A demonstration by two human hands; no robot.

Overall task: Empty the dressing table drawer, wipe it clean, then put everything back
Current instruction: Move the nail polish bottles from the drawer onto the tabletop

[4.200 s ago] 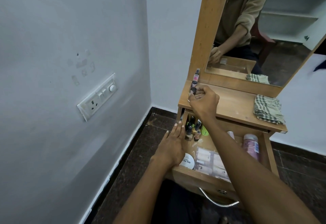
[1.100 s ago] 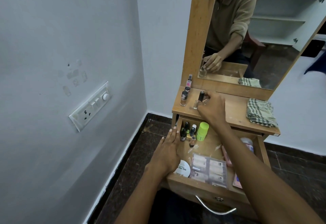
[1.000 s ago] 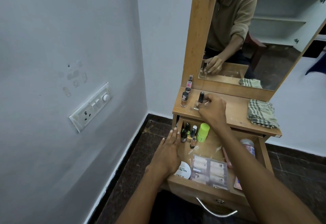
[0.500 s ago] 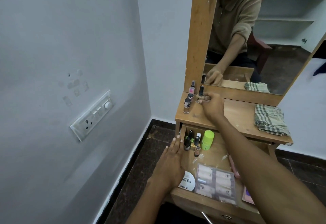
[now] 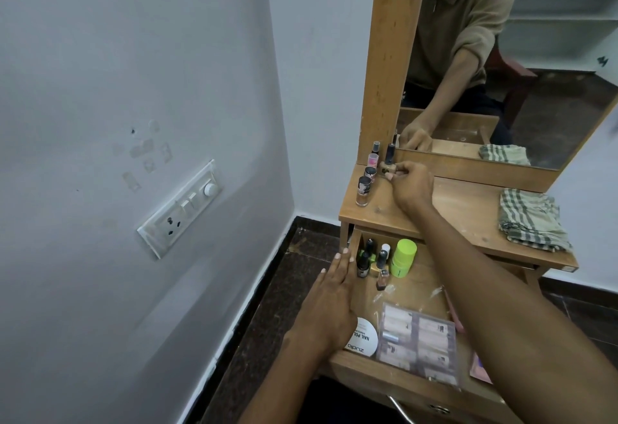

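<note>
Fingers of the left hand [image 5: 329, 303] lie straight and flat along the left wall of the open drawer [image 5: 394, 378], gripping nothing, the fingertips close to the drawer's far left corner. Just right of those fingertips a cluster of small dark-capped bottles [image 5: 369, 261] stands upright inside the drawer, with a lime-green tub [image 5: 403, 257] standing right beside them. Under the heel of the same hand a round white tin [image 5: 364, 340] printed with nail polish lettering lies flat on the drawer floor, partly covered by the wrist. To the right of the tin a clear packet of small sachets [image 5: 419, 345] lies near the drawer's front edge.

Up on the tabletop [image 5: 468, 219], a row of nail polish bottles [image 5: 367, 178] stands along the left edge, to the left of the right hand [image 5: 411, 186]. That hand reaches across above the drawer and pinches a small dark-capped bottle [image 5: 389, 164] at its fingertips, close to the mirror [image 5: 501, 56] frame; whether the bottle's base already touches the wood is hard to tell. Well to the right of the hand a folded checked cloth [image 5: 531, 219] lies on the tabletop. A pink item [image 5: 480, 368] shows at the drawer's right side beneath the right forearm, mostly hidden.
</note>
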